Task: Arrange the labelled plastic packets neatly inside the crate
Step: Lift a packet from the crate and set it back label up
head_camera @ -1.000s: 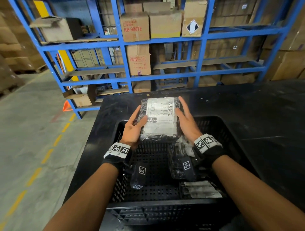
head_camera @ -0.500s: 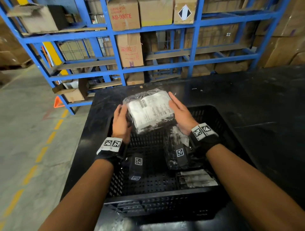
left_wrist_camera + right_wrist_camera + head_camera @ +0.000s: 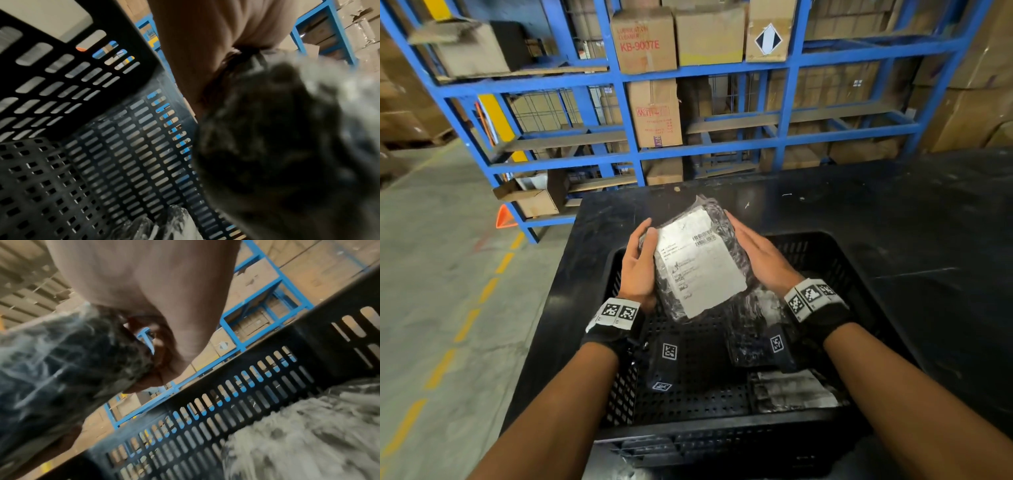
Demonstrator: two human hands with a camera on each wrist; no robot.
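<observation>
A plastic packet with a white label (image 3: 698, 263) is held tilted over the far half of the black crate (image 3: 722, 431). My left hand (image 3: 645, 236) grips its left edge, thumb on top. My right hand (image 3: 743, 236) holds the right edge, fingers laid along it and thumb hidden. The left wrist view shows the packet (image 3: 267, 146) as a dark blur under my palm, above the crate's slotted wall (image 3: 61, 81). The right wrist view has the packet (image 3: 51, 361) at the left. Two more packets lie in the crate, one under my right wrist (image 3: 753, 329) and one at the front right (image 3: 791, 390).
The crate sits on a black table (image 3: 893, 222) with bare top to the right and behind. The crate's left half (image 3: 688, 394) shows bare perforated floor. Blue shelving (image 3: 633, 144) with cardboard boxes stands beyond the table. A concrete aisle (image 3: 448, 274) runs on the left.
The packet has been turned between my hands, from lying crosswise to label-up with its long side running toward me. My left thumb has come onto its top.
</observation>
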